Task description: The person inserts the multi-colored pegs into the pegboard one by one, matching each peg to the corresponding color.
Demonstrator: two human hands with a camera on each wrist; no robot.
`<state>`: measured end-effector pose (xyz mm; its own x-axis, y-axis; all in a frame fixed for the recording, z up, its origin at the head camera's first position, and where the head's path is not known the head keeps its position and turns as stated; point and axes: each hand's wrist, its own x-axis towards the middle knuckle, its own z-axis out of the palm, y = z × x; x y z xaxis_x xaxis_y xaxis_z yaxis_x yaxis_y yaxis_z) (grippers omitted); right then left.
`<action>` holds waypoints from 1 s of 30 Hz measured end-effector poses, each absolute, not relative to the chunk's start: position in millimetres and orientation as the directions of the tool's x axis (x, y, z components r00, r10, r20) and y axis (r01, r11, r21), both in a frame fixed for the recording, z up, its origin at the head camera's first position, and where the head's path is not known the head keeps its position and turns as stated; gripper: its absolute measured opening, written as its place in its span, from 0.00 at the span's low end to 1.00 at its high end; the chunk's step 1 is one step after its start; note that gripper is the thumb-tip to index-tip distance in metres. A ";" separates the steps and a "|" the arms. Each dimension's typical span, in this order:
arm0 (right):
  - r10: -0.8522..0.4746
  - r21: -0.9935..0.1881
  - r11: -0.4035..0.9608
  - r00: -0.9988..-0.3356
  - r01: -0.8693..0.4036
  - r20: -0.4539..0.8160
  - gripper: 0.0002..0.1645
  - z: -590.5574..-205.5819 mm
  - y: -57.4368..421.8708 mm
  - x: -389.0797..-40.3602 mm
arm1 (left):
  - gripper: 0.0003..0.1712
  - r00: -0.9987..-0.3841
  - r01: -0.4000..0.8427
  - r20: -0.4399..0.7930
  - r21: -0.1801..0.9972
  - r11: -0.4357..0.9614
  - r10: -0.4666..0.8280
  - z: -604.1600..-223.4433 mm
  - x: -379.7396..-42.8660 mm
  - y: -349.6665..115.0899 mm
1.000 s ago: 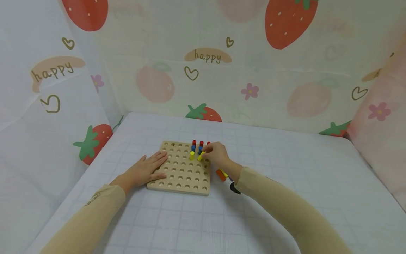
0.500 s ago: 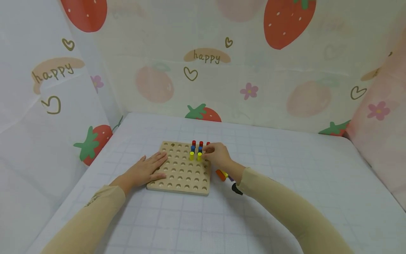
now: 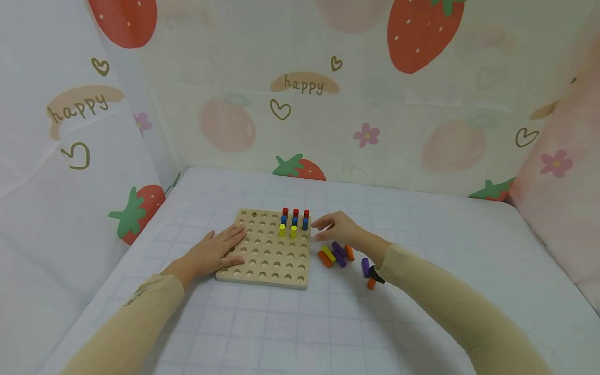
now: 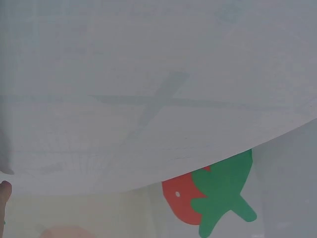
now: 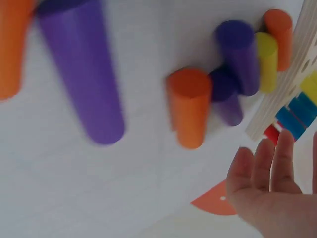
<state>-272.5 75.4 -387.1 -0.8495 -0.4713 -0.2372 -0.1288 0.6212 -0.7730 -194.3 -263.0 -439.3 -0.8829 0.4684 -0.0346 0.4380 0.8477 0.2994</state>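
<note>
Eight pegs (image 3: 294,222) standing in the wooden board (image 3: 261,283), seven more in view lying loose beside it

Red pegs (image 3: 296,213) and blue pegs (image 3: 305,224) look finished at three apiece, in the board's far right corner; the yellow pegs (image 3: 293,232) number two, the hole at that row's right end bare. Left over on the table (image 3: 422,234), right of the board: one loose yellow peg (image 3: 329,254), three purple pegs (image 3: 365,267) and three orange pegs (image 3: 325,259), so I judge the work about halfway, if all are meant to go in. The left hand (image 3: 213,252) rests on the board's left side, fingers straight, thumb apart. The right hand (image 3: 344,230) hangs just beside the right edge, fingers loosely bent, thumb clear of them, pinching nothing
</note>
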 end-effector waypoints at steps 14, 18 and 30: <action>-0.539 -0.588 0.771 -0.743 -0.246 -0.396 0.28 -394.8 103.4 -282.7 | 0.43 -0.881 0.440 -0.034 0.304 0.845 0.471 -434.5 -191.6 -261.5; -0.555 -0.543 0.785 -0.726 -0.298 -0.405 0.28 -398.5 106.6 -284.1 | 0.44 -0.882 0.438 -0.036 0.305 0.845 0.470 -434.5 -191.6 -261.4; -0.574 -0.497 0.795 -0.696 -0.348 -0.431 0.30 -404.0 106.0 -288.6 | 0.44 -0.881 0.436 -0.044 0.313 0.844 0.471 -433.5 -191.0 -261.2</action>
